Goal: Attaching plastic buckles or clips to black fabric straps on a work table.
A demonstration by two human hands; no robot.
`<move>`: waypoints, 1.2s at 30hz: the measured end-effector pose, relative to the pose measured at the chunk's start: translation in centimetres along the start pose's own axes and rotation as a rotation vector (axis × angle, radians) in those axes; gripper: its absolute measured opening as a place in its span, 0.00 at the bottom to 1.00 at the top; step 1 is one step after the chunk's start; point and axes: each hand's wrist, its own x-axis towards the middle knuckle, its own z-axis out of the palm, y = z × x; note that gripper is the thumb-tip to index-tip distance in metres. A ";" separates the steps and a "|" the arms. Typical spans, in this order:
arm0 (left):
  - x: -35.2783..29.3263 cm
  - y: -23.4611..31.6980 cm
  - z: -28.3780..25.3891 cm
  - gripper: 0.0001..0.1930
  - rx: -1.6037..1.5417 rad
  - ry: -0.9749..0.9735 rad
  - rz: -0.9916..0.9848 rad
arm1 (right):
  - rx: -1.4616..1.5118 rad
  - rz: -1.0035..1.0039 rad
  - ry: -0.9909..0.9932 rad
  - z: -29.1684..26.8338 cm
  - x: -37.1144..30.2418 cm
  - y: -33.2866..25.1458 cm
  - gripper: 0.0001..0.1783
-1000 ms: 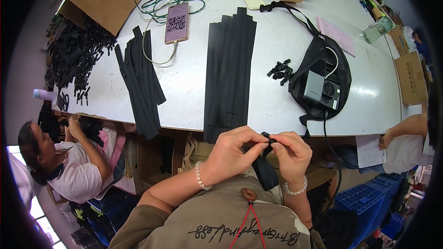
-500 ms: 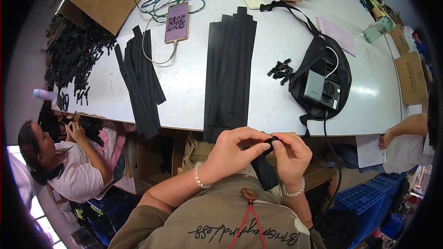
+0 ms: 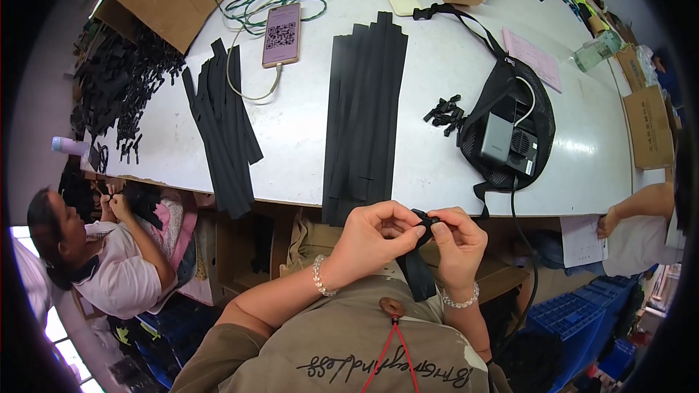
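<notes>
Just past the table's near edge, my left hand (image 3: 373, 239) and my right hand (image 3: 459, 246) meet in front of my body. Thumb and fingers of the left pinch the upper end of a black fabric strip (image 3: 417, 278), whose loose end hangs down between my hands. My right hand pinches a small black piece (image 3: 431, 221) at that same end; fingertips hide most of it. Beyond my hands lies a wide stack of black strips (image 3: 364, 109), its near end at the table edge. Several small black plastic pieces (image 3: 444, 112) form a pile to its right.
A smaller bundle of strips (image 3: 222, 127) overhangs the edge at left, near a charging phone (image 3: 281, 36). Further left, a cardboard box (image 3: 171, 0) stands by a heap of black pieces (image 3: 124, 80). A mesh bag with devices (image 3: 542, 94) lies right. Co-workers sit at both sides.
My hands have shifted slightly, and my fingers have changed position around the strip's upper end. The hanging part of the strip has swung a little. Both hands keep their pinch.
</notes>
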 end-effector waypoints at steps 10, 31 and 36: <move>-0.3 0.5 0.2 0.05 0.226 0.028 0.151 | 0.005 -0.055 -0.012 -0.4 0.0 0.0 0.08; -0.2 0.5 0.1 0.03 0.339 0.056 0.191 | -0.428 -0.217 -0.124 -0.7 1.1 -2.1 0.08; 0.0 0.1 -0.1 0.03 0.226 0.032 0.016 | -0.451 -0.188 -0.112 -0.7 1.0 -2.1 0.07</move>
